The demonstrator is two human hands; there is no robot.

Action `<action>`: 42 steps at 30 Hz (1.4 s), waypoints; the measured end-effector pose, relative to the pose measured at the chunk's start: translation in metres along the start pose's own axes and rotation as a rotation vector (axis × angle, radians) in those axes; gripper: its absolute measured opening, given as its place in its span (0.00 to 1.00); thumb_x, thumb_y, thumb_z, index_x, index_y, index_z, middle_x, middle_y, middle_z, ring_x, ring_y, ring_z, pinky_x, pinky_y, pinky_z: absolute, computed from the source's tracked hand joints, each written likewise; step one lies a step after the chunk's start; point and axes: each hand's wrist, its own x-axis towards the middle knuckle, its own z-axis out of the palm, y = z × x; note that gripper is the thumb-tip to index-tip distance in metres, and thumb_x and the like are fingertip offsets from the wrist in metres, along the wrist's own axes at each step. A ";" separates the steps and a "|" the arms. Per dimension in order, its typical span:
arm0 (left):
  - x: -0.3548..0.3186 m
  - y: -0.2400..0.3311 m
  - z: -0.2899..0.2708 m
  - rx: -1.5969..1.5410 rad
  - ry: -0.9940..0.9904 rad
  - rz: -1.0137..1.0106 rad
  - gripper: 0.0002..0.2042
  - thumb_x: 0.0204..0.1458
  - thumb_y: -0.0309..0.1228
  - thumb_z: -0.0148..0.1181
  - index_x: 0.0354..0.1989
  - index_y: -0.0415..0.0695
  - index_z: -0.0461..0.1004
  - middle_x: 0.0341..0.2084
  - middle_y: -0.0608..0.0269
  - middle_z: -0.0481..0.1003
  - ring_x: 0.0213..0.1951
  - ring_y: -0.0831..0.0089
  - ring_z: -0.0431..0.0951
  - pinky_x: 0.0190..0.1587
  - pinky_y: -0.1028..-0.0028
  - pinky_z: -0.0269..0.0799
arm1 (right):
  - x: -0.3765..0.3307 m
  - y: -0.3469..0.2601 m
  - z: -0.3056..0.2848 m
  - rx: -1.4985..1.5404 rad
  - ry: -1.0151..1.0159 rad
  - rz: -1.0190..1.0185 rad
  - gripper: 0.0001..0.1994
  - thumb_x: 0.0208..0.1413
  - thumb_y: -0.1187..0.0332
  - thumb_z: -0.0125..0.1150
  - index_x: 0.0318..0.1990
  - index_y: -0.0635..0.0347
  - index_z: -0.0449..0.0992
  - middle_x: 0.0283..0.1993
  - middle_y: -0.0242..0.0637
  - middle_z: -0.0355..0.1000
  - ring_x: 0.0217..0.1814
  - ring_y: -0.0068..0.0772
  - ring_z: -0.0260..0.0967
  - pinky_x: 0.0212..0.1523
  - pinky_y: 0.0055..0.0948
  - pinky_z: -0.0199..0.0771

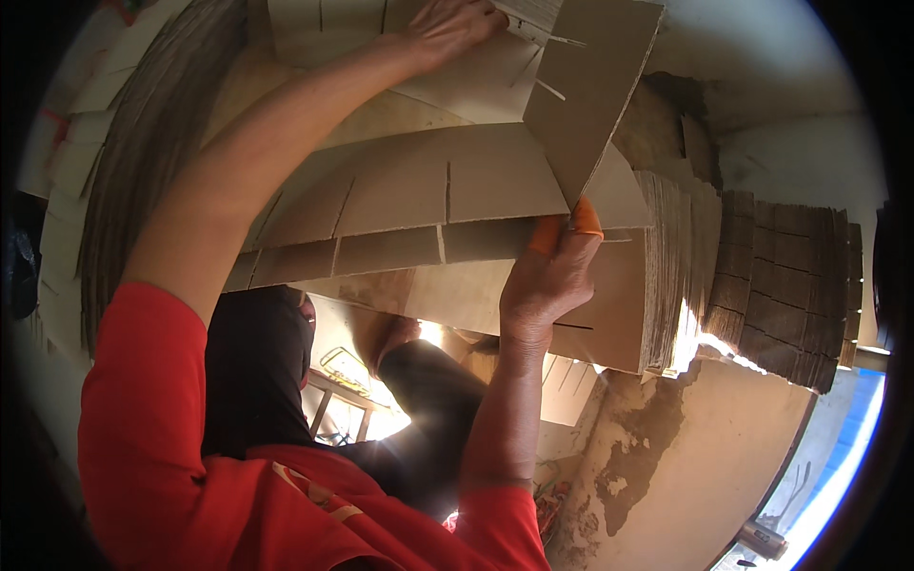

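Head view: fitting looked barely begun, slots gaping unfilled along the long brown cardboard strip (395, 190). The flat tan cardboard panel (605, 86), slit at its left edge, stood tilted at the strip's right end, my orange-tipped right hand (550, 281) pinching its lower corner; my left hand's (452, 30) grip I couldn't tell.

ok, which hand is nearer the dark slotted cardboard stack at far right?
Right. The right hand is left of the dark stack, at the lower corner of the upright cardboard sheet; the left hand is farther off, at the picture's top.
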 end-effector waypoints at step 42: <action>-0.023 0.082 -0.064 -0.304 0.142 0.226 0.07 0.33 0.14 0.53 0.23 0.39 0.68 0.22 0.60 0.67 0.31 0.61 0.71 0.29 0.64 0.70 | 0.002 0.008 -0.030 -0.075 -0.063 -0.186 0.24 0.45 0.87 0.53 0.54 0.70 0.67 0.33 0.47 0.74 0.27 0.45 0.74 0.24 0.32 0.73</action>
